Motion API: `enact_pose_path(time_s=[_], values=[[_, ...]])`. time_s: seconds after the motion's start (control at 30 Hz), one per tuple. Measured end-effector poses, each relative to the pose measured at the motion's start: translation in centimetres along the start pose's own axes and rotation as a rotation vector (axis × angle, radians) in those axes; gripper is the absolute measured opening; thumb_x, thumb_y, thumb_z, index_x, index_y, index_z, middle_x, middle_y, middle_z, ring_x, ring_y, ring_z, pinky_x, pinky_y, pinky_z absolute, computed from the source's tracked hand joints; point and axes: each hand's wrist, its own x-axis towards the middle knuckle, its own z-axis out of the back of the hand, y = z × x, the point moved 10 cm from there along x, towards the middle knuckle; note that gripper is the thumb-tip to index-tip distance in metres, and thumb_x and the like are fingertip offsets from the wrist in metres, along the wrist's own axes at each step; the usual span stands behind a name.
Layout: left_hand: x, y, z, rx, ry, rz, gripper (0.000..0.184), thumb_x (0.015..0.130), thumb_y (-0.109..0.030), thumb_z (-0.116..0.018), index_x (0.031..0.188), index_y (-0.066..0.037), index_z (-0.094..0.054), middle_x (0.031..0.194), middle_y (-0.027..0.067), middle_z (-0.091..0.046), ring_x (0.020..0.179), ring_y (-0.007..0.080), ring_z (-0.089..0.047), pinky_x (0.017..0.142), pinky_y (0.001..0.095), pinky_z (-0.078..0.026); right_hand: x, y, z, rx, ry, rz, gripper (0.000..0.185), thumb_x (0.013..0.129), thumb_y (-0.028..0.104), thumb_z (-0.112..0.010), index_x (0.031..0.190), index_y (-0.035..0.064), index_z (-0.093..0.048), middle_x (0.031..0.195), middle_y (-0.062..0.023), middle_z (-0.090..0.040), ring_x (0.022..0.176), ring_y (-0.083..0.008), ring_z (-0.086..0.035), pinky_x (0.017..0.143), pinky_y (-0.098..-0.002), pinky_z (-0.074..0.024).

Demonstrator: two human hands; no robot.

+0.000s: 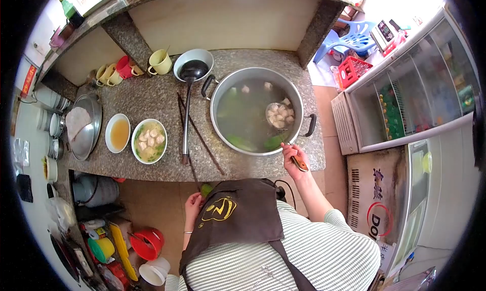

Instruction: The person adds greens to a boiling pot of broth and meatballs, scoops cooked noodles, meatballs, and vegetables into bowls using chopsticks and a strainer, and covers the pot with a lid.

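My right hand point(291, 158) is clamped on the handle point(300, 164) of a skimmer point(269, 120), fingers wrapped around the grip. The skimmer reaches forward into the large pot point(213, 113): its basket sits in the cloudy liquid on the right side, holding pale rounded pieces point(281, 117). Its shaft passes over the pot's near-right rim, just ahead of my fingers.

My left hand point(193, 205) is at the front edge of the bench point(243, 165), near a green item point(206, 189) beside the apron point(238, 205). Its fingers are bent; I cannot tell whether they grip anything.

Clearances: a strip of bench surface separates the pot from the front edge. The pot's right handle point(311, 125) is near the bench's right edge, forward and to the right of my right hand. Inside the pot, open liquid extends leftward from the basket. To the left of the pot, a ladle point(187, 116) and dark chopsticks point(205, 144) limit lateral travel. Further left, a soup bowl point(150, 162) and a broth bowl point(115, 150) stand side by side.
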Motion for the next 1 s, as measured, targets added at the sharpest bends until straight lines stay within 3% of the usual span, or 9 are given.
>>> enact_pose_path(time_s=[0.17, 0.23, 0.27, 0.63, 0.77, 0.83, 0.9, 0.93, 1.0], values=[[0.0, -1.1, -0.6, 0.014, 0.001, -0.068, 0.023, 0.087, -0.015, -0.057, 0.107, -0.003, -0.055, 0.085, 0.0053, -0.063, 0.073, 0.0124, -0.06, 0.063, 0.0241, -0.049, 2.0, 1.0, 0.6, -0.235, -0.141, 0.114, 0.02, 0.087, 0.012, -0.046, 0.096, -0.0067, -0.043, 0.078, -0.0094, -0.052, 0.059, -0.0141, -0.051, 0.052, -0.0228, -0.0475], [0.0, -1.4, -0.4, 0.04, -0.003, -0.081, 0.023, 0.087, -0.015, -0.057, 0.107, -0.003, -0.055, 0.085, 0.0053, -0.063, 0.073, 0.0124, -0.06, 0.063, 0.0242, -0.049, 2.8, 2.5, 0.4, -0.565, -0.205, 0.311, 0.015, 0.087, 0.013, -0.047, 0.088, -0.0018, -0.044, 0.076, -0.0087, -0.053, 0.058, -0.0138, -0.05, 0.051, -0.0231, -0.0462], [0.1, -1.2, -0.4, 0.039, 0.012, -0.085, 0.023, 0.086, -0.014, -0.057, 0.107, -0.003, -0.055, 0.086, 0.0055, -0.063, 0.073, 0.0121, -0.06, 0.063, 0.024, -0.049, 3.4, 2.7, 0.6, -0.569, -0.258, 0.332, 0.014, 0.088, 0.015, -0.047, 0.083, 0.0016, -0.044, 0.072, -0.008, -0.052, 0.057, -0.0138, -0.05, 0.05, -0.0234, -0.0454], [-1.7, -1.0, 0.1, 0.013, -0.041, -0.032, 0.02, 0.086, -0.013, -0.058, 0.103, -0.002, -0.057, 0.084, 0.0047, -0.063, 0.071, 0.0109, -0.059, 0.061, 0.0217, -0.048, 10.3, 3.2, -0.6, -0.849, -0.204, 0.183, 0.017, 0.088, 0.016, -0.047, 0.083, -0.0002, -0.047, 0.067, -0.0073, -0.052, 0.053, -0.0142, -0.049, 0.047, -0.0231, -0.0436], [-1.3, -0.2, 0.1, -0.01, -0.031, -0.091, 0.019, 0.085, -0.012, -0.058, 0.102, -0.003, -0.057, 0.081, 0.004, -0.063, 0.069, 0.0105, -0.058, 0.059, 0.0216, -0.047, 12.3, 3.1, -0.5, -1.147, -0.216, 0.201, 0.02, 0.089, 0.019, -0.044, 0.079, 0.0014, -0.046, 0.064, -0.0063, -0.049, 0.053, -0.0141, -0.047, 0.047, -0.0247, -0.0416], [-1.5, -0.5, 0.2, 0.001, -0.037, -0.089, 0.019, 0.085, -0.012, -0.059, 0.102, -0.003, -0.057, 0.081, 0.0038, -0.063, 0.069, 0.0104, -0.058, 0.059, 0.0219, -0.047, 12.6, 2.3, 0.1, -1.086, -0.183, 0.156, 0.019, 0.089, 0.018, -0.044, 0.08, 0.0012, -0.047, 0.065, -0.0051, -0.05, 0.053, -0.0131, -0.047, 0.048, -0.0245, -0.041], [-2.2, -0.3, 0.0, 0.023, -0.039, 0.04, 0.027, 0.085, -0.019, -0.06, 0.106, -0.001, -0.058, 0.098, 0.0068, -0.063, 0.088, 0.0143, -0.058, 0.076, 0.026, -0.045, 12.5, 0.7, 0.4, -0.951, -0.101, 0.063, 0.019, 0.09, 0.017, -0.044, 0.08, 0.0015, -0.047, 0.065, -0.0042, -0.05, 0.053, -0.0128, -0.047, 0.048, -0.0249, -0.0404], [-2.2, -0.2, 0.0, 0.017, -0.046, 0.038, 0.027, 0.085, -0.019, -0.06, 0.106, -0.001, -0.058, 0.098, 0.0068, -0.063, 0.088, 0.0143, -0.058, 0.076, 0.026, -0.045, 12.5, 0.3, 0.6, -0.879, -0.032, 0.026, 0.019, 0.09, 0.018, -0.043, 0.089, -0.0004, -0.049, 0.066, -0.0041, -0.05, 0.054, -0.0117, -0.046, 0.048, -0.0235, -0.0408], [-2.3, -0.6, 0.0, -0.061, -0.057, -0.057, 0.02, 0.085, -0.013, -0.059, 0.102, -0.003, -0.057, 0.08, 0.0032, -0.062, 0.069, 0.01, -0.058, 0.059, 0.0218, -0.046, 10.8, -1.4, 0.5, -0.72, -0.024, -0.066, 0.021, 0.09, 0.018, -0.043, 0.095, -0.0014, -0.049, 0.068, -0.0042, -0.051, 0.054, -0.0112, -0.046, 0.048, -0.0227, -0.0413]])
